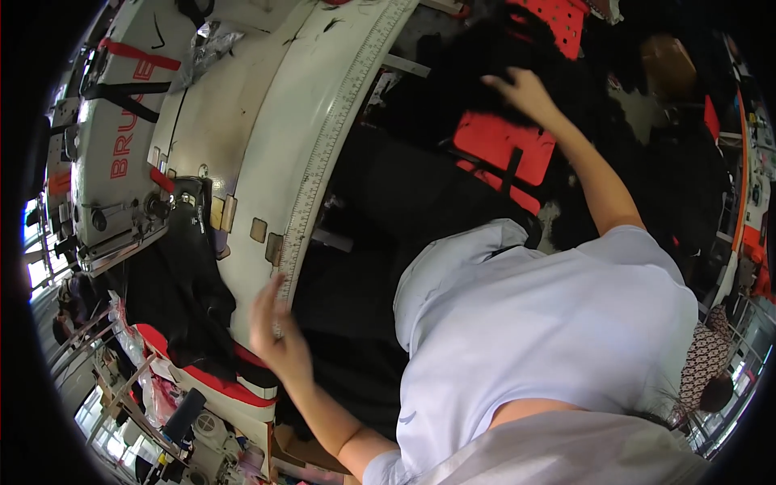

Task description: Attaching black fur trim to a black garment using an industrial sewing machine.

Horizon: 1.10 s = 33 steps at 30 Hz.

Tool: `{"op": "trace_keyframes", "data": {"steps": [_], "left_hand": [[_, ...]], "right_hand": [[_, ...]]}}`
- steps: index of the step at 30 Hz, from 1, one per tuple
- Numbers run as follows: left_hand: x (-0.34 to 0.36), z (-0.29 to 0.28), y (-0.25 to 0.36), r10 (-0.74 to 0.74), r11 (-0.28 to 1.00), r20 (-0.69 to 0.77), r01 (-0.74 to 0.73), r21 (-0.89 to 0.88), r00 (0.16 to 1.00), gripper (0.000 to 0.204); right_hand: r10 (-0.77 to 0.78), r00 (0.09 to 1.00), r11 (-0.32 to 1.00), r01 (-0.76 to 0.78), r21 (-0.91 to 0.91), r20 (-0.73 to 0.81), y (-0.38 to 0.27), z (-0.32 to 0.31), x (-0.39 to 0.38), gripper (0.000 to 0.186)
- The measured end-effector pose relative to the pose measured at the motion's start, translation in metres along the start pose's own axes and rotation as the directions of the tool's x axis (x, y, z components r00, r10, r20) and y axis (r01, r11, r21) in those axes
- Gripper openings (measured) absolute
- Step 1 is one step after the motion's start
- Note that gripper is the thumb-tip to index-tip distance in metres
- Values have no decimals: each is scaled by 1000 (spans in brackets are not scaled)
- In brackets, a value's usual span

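White sewing machine [121, 145], far left. Black cloth [182, 291], draped below its needle area. Left hand [281, 335], blurred, fingers parted, beside the ruler strip [319, 153] on the table edge. Dark fabric pile [432, 85]. Red plastic seat [505, 148]. Right hand [529, 97], well apart from the left, fingers spread above pile; contact unclear.

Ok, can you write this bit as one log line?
left hand: open, at ruler-marked table edge | right hand: over black cloth, grip unclear | nearby: white sewing machine
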<state>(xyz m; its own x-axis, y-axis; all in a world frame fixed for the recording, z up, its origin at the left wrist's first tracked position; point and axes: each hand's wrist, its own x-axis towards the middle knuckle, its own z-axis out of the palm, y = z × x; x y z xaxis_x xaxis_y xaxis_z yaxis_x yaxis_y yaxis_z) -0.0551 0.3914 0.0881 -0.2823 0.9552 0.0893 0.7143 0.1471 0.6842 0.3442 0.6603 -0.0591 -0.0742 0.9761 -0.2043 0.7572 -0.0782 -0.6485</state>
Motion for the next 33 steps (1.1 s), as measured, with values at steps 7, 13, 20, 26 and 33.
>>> {"op": "trace_keyframes", "data": {"steps": [7,13,20,26,33], "left_hand": [[32,91,24,-390,247,713,812,-529,583,40],[-79,-109,-55,-768,550,-93,578,-603,634,14],[-283,-187,-151,-680,623,-393,771,137,619,24],[-395,-221,-208,-547,453,-764,889,74,343,27],[-411,-251,-222,-502,526,-798,615,-588,-333,28]], "right_hand": [[-700,132,621,597,508,702,-153,97,-182,20],[-671,162,601,690,403,724,-113,90,-133,42],[-658,414,497,866,-51,629,-47,94,-76,39],[-665,656,555,754,-353,356,6,62,5,34],[-129,972,689,-55,-723,-197,57,7,69,24]]}}
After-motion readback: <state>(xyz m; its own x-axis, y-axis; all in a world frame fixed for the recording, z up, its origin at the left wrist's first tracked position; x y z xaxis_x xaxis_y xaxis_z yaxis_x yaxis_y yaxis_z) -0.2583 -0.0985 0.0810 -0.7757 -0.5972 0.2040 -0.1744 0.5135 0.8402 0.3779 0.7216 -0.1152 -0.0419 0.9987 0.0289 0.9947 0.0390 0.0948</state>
